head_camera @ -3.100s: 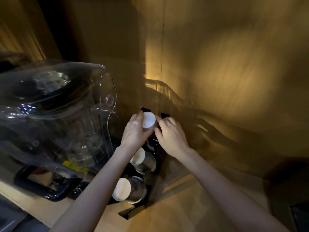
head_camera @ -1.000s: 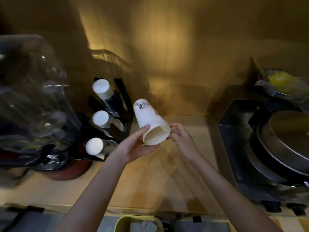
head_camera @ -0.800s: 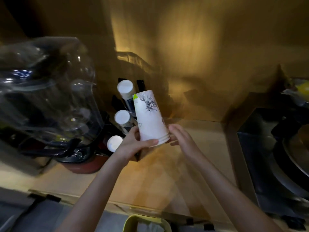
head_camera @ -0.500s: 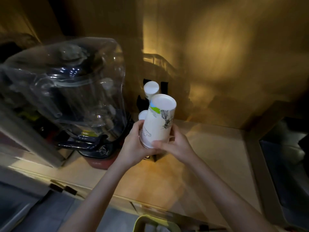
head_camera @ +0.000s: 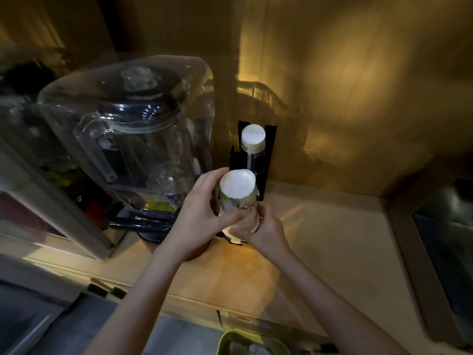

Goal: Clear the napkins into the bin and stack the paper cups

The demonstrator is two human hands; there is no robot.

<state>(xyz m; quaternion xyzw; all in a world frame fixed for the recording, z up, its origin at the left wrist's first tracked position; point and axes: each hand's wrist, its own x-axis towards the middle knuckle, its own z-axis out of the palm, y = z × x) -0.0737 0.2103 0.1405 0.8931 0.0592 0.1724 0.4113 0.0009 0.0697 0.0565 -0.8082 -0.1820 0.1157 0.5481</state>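
Observation:
I hold an upside-down white paper cup (head_camera: pixel 236 194) with a dark print between both hands, its flat bottom facing up. My left hand (head_camera: pixel 202 208) wraps its left side and my right hand (head_camera: pixel 258 226) grips its lower rim. The cup hovers over the front of a black rack (head_camera: pixel 270 149) holding more cup stacks; one white cup base (head_camera: pixel 253 137) shows at the back, another peeks out just behind the held cup. A green bin (head_camera: pixel 252 343) with white napkins inside sits at the bottom edge.
A large clear blender jug (head_camera: pixel 133 139) on a dark base stands left of the rack, close to my left hand. The wooden counter (head_camera: pixel 320 239) stretches to the right toward a dark metal stove top (head_camera: pixel 445 239). A wall rises behind.
The cup was carried from the open counter, turned bottom-up and lowered over the front of the rack. The view swung left, so the stove slid out and the blender came in.

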